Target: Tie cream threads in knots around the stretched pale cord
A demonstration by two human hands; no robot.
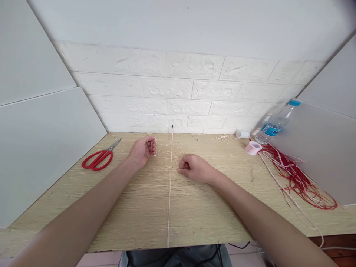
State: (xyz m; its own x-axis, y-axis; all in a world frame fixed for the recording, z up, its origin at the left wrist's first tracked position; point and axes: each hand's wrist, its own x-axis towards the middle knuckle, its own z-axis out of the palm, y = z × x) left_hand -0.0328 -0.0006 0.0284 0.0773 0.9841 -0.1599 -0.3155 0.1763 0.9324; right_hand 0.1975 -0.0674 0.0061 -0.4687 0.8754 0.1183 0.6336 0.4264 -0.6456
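Observation:
A pale cord (170, 185) runs taut from a small dark fixing at the foot of the wall to the table's front edge. Its far end is a short pink-and-white braided part (172, 136). Left of the cord, my left hand (142, 151) has its fingers curled closed around a thin cream thread (164, 147) that leads to the braid. My right hand (193, 167), right of the cord and a little nearer, pinches another fine thread (175, 159) between thumb and forefinger. Loose loops of thread lie between the hands.
Red-handled scissors (101, 155) lie at left. On the right stand a water bottle (274, 124), a white spool (243, 134) and a pink spool (253, 148), beside a heap of red cords (299, 174). A brick-patterned wall (178, 92) closes off the back.

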